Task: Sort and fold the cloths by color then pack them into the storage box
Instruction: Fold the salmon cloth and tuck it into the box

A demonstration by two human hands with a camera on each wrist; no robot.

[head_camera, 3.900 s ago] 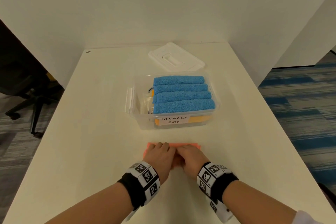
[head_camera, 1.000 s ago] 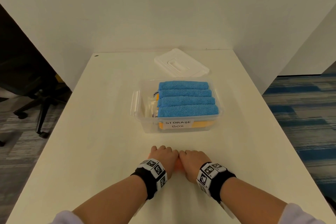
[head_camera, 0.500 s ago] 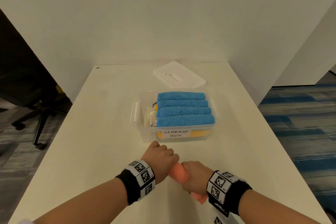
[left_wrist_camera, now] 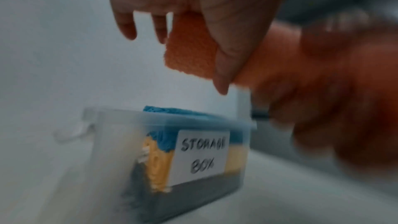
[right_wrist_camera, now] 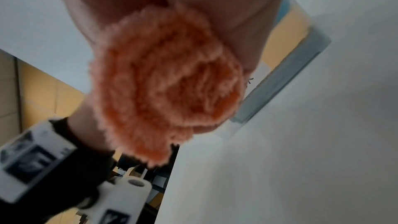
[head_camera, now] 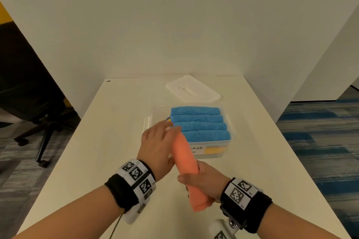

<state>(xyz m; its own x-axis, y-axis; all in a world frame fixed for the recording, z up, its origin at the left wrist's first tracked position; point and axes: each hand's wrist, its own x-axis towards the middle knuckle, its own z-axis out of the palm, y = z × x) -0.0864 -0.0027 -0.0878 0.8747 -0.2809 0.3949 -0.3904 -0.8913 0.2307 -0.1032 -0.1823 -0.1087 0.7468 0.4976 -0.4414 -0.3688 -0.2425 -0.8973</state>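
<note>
A rolled orange cloth (head_camera: 184,157) is lifted off the white table (head_camera: 93,161), its far end over the front left of the clear storage box (head_camera: 232,141). My left hand (head_camera: 159,141) pinches that far end between thumb and fingers; the left wrist view shows the cloth end (left_wrist_camera: 189,54) just above the labelled box (left_wrist_camera: 202,151). My right hand (head_camera: 204,180) is wrapped round the near end, and the roll's fuzzy end (right_wrist_camera: 163,88) fills the right wrist view. Several rolled blue cloths (head_camera: 200,122) lie in the box over yellow cloth (head_camera: 215,149).
The box's white lid (head_camera: 192,89) lies flat behind the box near the back wall. A black office chair (head_camera: 29,103) stands on the floor to the left of the table. Blue striped carpet (head_camera: 320,141) lies to the right.
Both hands finished rolling the orange cloth on the table, then lifted it. It now points away from me, its far end carried forward over the box's front edge.
</note>
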